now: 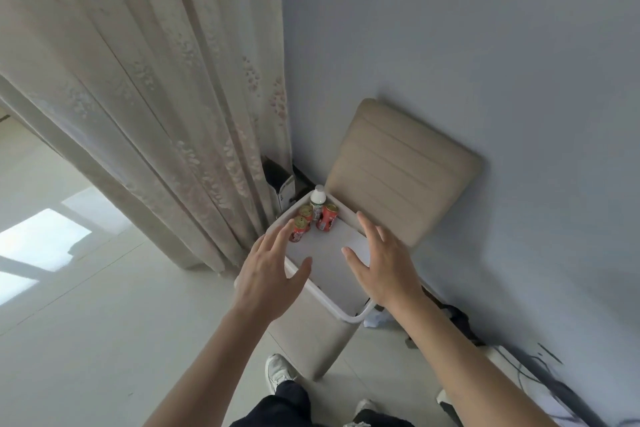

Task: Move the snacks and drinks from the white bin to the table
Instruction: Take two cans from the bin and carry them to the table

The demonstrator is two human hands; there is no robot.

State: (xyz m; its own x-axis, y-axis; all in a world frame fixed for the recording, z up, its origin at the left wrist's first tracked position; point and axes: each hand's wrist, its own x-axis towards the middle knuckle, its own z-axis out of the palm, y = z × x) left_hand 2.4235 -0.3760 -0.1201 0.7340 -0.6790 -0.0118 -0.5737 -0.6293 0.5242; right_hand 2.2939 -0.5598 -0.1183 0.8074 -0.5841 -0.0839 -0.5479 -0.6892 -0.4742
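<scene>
A white bin [346, 315] stands on a beige chair below me. At its far corner are three red cans, one nearest my left hand [300, 229], one behind it [307, 212] and one to the right [327, 217], plus a white-capped bottle [318, 200]. My left hand [268, 276] hovers open over the bin's left rim, its fingertips just short of the nearest can. My right hand [381, 262] hovers open over the bin's right rim. Neither hand holds anything. No table is in view.
The beige chair's backrest [405, 170] leans on the pale wall behind the bin. A long curtain [156, 97] hangs at the left, with a dark box [280, 184] at its foot. Cables and dark items [460, 319] lie on the floor at right. My shoes [278, 373] are below.
</scene>
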